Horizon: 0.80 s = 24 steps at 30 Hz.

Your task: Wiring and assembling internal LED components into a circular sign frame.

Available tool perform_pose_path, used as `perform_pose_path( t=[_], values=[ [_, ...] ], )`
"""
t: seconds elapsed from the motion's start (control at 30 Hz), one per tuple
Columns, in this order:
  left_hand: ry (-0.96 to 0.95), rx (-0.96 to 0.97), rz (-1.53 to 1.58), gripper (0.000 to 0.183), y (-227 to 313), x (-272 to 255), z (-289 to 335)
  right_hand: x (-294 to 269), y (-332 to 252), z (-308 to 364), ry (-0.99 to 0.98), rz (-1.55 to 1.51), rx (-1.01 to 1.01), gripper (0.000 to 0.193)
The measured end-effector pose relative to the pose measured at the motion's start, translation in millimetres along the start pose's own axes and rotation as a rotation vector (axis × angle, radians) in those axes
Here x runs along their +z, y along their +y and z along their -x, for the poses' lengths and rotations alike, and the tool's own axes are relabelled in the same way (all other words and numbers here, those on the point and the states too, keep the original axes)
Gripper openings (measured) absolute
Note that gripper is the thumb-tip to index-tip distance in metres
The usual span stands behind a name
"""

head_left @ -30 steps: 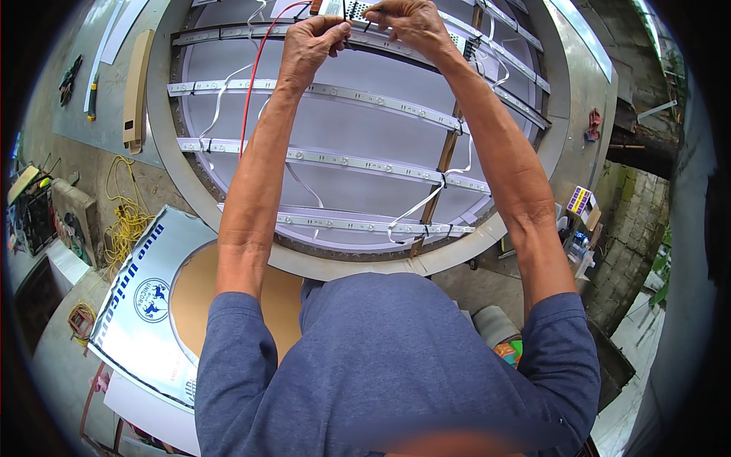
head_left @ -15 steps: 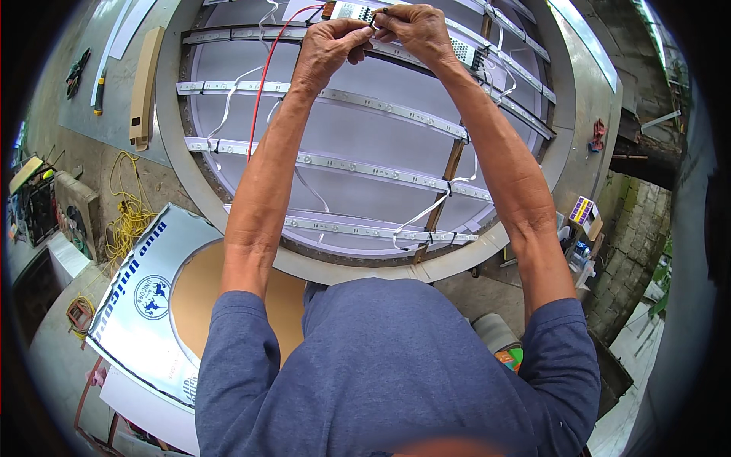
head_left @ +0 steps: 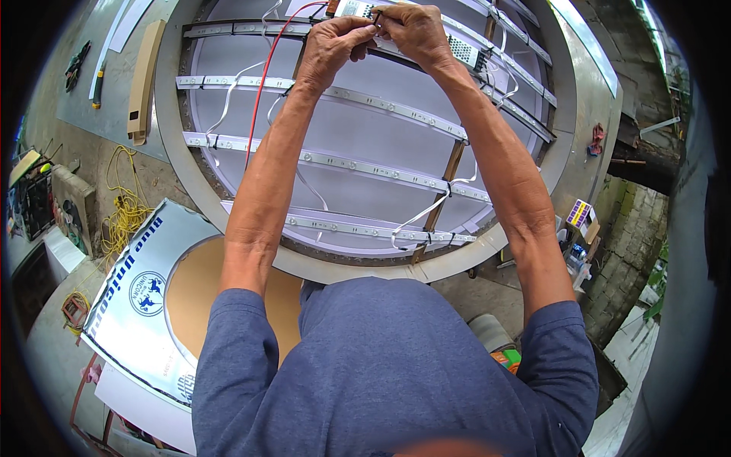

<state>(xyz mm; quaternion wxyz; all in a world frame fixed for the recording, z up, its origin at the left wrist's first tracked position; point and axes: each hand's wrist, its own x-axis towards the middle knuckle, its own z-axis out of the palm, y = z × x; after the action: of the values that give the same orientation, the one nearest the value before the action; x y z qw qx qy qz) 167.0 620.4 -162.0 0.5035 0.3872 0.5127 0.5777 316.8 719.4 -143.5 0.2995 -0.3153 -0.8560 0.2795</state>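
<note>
Both hands meet at the far side of a large round frame (head_left: 179, 164), fingertips almost touching. My left hand (head_left: 332, 52) is closed in a pinch, and so is my right hand (head_left: 419, 34). Between their fingertips is a thin black strand (head_left: 378, 20); whether it is a wire or a cable tie I cannot tell. Just behind the fingers sits a metal-cased power supply (head_left: 353, 8), partly hidden. A second perforated power supply (head_left: 462, 52) lies right of my right wrist. A red wire (head_left: 264, 80) curves down past my left forearm.
LED strips (head_left: 388, 114) cross the frame, joined by white wires (head_left: 420, 219) and fixed to brown bars (head_left: 435, 209). Left of the frame lie a cardboard length (head_left: 145, 80), pliers (head_left: 77, 66) and a yellow cord (head_left: 126, 221). A printed sheet (head_left: 126, 263) is at the lower left.
My hands stay pinched together in nearly the same place, with slight finger movement. The thin black strand shows more plainly between the fingertips. The view has shifted slightly.
</note>
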Motion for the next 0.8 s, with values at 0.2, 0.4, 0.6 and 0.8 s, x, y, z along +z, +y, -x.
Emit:
perform_pose_path(
  t=[0.2, 0.4, 0.6, 0.8],
  values=[
    [0.011, 0.022, 0.025, 0.018, -2.7, -3.3, 3.1, 0.7, -3.2, 0.6, 0.006, 0.029, -0.034, 0.018],
    [0.002, 0.023, 0.031, 0.019, -0.9, -3.5, 4.6, 0.8, -4.1, 0.0, 0.010, 0.053, -0.065, 0.019],
    [-0.001, 0.024, 0.023, 0.018, -3.1, -5.5, 2.7, 1.4, -4.4, -0.8, 0.006, 0.037, -0.057, 0.019],
    [-0.008, 0.015, 0.031, 0.019, -1.9, -6.7, 2.1, -0.2, -6.2, 0.7, 0.009, 0.065, -0.111, 0.018]
  ],
)
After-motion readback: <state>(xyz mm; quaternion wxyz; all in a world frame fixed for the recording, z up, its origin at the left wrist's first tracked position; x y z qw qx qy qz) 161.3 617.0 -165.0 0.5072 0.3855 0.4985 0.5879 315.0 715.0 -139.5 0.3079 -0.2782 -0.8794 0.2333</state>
